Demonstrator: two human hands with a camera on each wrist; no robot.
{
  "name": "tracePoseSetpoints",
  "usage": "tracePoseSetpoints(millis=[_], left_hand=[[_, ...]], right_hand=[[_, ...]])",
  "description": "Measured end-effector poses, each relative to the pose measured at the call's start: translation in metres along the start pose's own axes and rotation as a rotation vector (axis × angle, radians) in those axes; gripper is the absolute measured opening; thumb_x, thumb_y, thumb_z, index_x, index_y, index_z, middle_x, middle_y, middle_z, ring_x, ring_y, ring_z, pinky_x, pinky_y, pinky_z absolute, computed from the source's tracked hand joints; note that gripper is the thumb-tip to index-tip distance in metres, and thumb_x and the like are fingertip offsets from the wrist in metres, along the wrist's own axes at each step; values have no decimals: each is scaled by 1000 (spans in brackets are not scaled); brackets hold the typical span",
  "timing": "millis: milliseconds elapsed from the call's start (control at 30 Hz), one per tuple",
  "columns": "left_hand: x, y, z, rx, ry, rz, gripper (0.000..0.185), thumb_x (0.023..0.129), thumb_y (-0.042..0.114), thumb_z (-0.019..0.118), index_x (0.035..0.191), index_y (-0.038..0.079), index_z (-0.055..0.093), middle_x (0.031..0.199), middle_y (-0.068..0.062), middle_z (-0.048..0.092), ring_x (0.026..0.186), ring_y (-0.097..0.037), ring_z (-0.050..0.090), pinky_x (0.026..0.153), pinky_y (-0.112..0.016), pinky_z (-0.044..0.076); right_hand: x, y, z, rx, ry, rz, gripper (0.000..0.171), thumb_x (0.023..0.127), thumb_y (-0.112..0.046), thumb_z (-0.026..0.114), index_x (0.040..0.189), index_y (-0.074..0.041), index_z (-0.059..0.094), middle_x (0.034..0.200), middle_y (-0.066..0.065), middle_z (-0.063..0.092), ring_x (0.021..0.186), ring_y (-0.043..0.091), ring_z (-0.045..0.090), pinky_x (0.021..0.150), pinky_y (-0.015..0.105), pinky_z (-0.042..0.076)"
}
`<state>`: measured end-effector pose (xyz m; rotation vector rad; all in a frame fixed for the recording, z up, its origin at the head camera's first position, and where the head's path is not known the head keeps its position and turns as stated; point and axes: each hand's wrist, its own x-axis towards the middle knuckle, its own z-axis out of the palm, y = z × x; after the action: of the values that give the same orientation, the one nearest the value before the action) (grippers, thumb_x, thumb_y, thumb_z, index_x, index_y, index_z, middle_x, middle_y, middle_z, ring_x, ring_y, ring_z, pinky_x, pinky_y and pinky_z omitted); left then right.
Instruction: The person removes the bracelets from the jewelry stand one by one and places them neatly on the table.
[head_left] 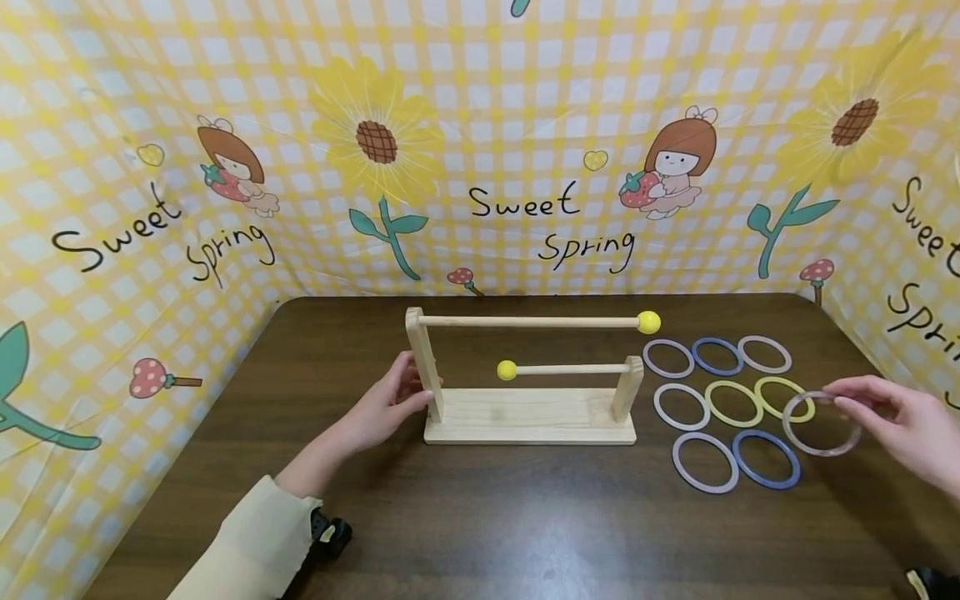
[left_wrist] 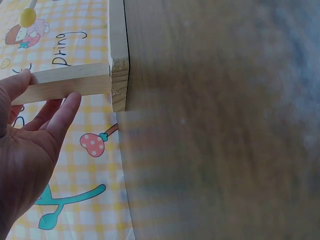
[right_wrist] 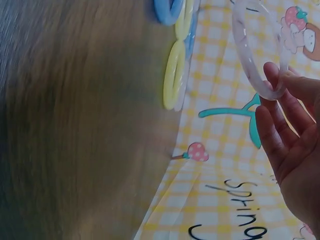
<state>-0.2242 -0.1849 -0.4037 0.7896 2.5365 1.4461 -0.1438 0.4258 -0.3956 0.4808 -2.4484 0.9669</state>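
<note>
A wooden stand (head_left: 525, 417) with two horizontal rods sits on the table, a tall post at its left end and a short post at its right. Yellow balls cap the rods' free ends. My left hand (head_left: 381, 407) grips the tall post (left_wrist: 70, 85), thumb on one side and fingers on the other. Off to the right, my right hand (head_left: 911, 425) pinches a clear ring (right_wrist: 243, 52) by its edge between thumb and fingers. In the head view this ring overlaps a yellow ring lying behind it. Both rods are bare.
Right of the stand, several flat rings lie in rows on the brown table (head_left: 480, 517), among them a light purple ring (head_left: 676, 460), a blue ring (head_left: 797, 473) and a yellow ring (head_left: 738, 425). A checked yellow cloth (head_left: 480, 150) surrounds the table at the back and sides.
</note>
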Motion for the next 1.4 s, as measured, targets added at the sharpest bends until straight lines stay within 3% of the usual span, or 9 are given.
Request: tracePoseSetpoints(millis=[267, 500, 867, 1067, 1200, 1400], left_hand=[[-1, 2, 0, -2, -5, 5, 45, 100, 10, 56, 138, 8, 32, 125, -22, 57, 119, -35, 54, 97, -53, 42], [0, 5, 0, -5, -3, 10, 46, 99, 9, 56, 138, 7, 32, 125, -24, 57, 118, -35, 54, 96, -52, 43], [0, 2, -1, -1, -1, 15, 45, 99, 10, 56, 137, 9, 33, 125, -23, 57, 118, -36, 54, 97, -52, 43], [0, 2, -1, 0, -1, 10, 44, 99, 11, 56, 137, 10, 33, 125, -22, 58, 118, -34, 54, 97, -52, 42], [0, 2, -1, 0, -1, 8, 44, 100, 11, 56, 138, 10, 33, 125, -22, 58, 118, -34, 54, 97, -51, 43], [0, 1, -1, 6, -1, 3, 45, 100, 11, 56, 139, 8, 32, 125, -22, 58, 119, -34, 54, 97, -52, 42]], right_hand=[[-6, 19, -4, 39, -47, -3, 27, 84, 17, 64, 91, -9, 68, 86, -26, 67, 71, -11, 59, 61, 6, 43], [-11, 33, -7, 90, -83, -15, 41, 83, 20, 63, 92, -20, 68, 85, -24, 67, 71, -11, 60, 57, 8, 43], [-15, 47, -6, 50, -185, 39, 28, 83, 19, 63, 88, -9, 67, 80, -22, 66, 66, -5, 60, 54, 12, 44], [-12, 51, -3, -108, -250, 86, 21, 74, 22, 68, 85, 4, 64, 75, -23, 63, 65, -7, 57, 52, 13, 42], [-8, 50, 0, -229, -291, 112, 18, 74, 14, 73, 83, 0, 66, 70, -15, 63, 62, -6, 53, 50, 18, 41], [-2, 50, 6, -279, -335, 151, 14, 78, 4, 75, 79, -8, 68, 70, -16, 61, 60, -3, 48, 52, 23, 40]])
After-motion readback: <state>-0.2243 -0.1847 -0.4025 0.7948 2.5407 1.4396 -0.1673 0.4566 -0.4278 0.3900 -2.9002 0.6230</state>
